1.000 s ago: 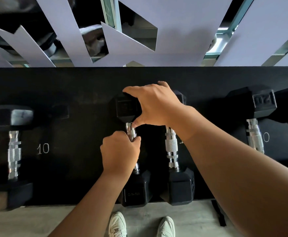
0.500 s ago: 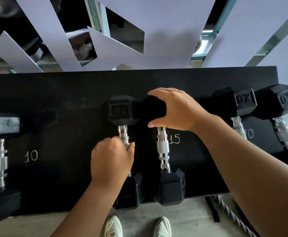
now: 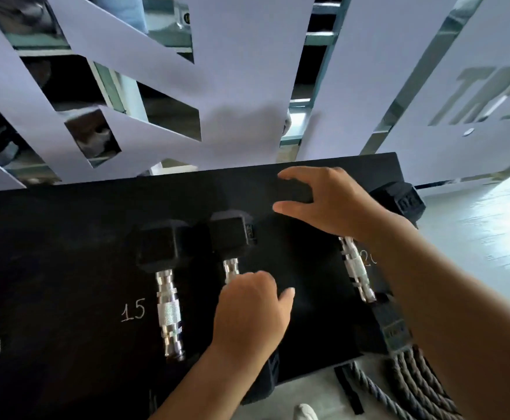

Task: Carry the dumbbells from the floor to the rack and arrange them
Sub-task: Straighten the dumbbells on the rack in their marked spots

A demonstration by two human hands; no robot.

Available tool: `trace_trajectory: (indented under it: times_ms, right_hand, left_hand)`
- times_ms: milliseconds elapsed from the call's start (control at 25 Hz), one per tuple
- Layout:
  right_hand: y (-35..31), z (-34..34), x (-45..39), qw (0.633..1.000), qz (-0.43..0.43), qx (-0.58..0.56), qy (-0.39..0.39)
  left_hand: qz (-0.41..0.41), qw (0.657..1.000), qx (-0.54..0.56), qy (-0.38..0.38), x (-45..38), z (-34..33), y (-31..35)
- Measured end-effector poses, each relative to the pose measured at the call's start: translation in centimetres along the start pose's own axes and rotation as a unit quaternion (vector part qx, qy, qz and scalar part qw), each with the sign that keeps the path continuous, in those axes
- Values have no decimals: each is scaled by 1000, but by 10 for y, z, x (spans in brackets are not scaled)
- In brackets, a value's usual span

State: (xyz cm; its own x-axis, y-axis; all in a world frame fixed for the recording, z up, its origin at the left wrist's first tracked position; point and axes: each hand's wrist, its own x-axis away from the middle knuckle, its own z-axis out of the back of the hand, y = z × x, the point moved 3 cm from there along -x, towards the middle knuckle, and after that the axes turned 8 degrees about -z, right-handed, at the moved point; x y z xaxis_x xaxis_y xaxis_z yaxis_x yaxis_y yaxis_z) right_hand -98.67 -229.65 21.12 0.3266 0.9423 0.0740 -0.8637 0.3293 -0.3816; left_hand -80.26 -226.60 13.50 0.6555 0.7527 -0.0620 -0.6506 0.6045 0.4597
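Observation:
A black rack shelf (image 3: 66, 237) carries chalk marks 10, 15 and 20. Two black hex dumbbells with chrome handles lie side by side by the 15 mark. The left dumbbell (image 3: 169, 313) lies free. My left hand (image 3: 247, 313) is curled over the handle of the right dumbbell (image 3: 232, 234), thumb sticking out to the right. My right hand (image 3: 332, 201) hovers over the back of the shelf, fingers spread, holding nothing. Its wrist hides the far head of a 20 dumbbell (image 3: 356, 268). A second 20 dumbbell's head (image 3: 399, 201) shows at the shelf's right end.
A wall of pale panels and mirror strips (image 3: 247, 86) rises right behind the rack. Coiled thick rope (image 3: 414, 386) and a black strap (image 3: 350, 389) lie on the pale floor under the shelf's right corner. The tip of my white shoe (image 3: 306, 412) shows below.
My view has swung to the right. My right hand has let go of the second 15 dumbbell's far head and moved right and back, opening. My left hand stays on the handle.

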Motion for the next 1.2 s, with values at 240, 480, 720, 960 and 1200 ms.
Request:
trace_trajectory:
  times_ms: [240,480,720,960,1200]
  right_hand:
    - [108,37,-6,999,-9,26,-43]
    - [162,18,-10,981,136,88,-105]
    - [174,2,-24,966,186,171,-57]
    - [174,-1,-28,972,204,114,-21]
    - [174,3,-28,971,211,111,-26]
  left_hand:
    - [56,993,81,-57,-41,-79,84]
    - [218,963,141,-69,-57,-146,117]
    - [264,951,162,-2,-55,-160,126]
    - [287,943,165,21,-60,-160,128]
    - [272,958,95,-9,-64,-151,133]
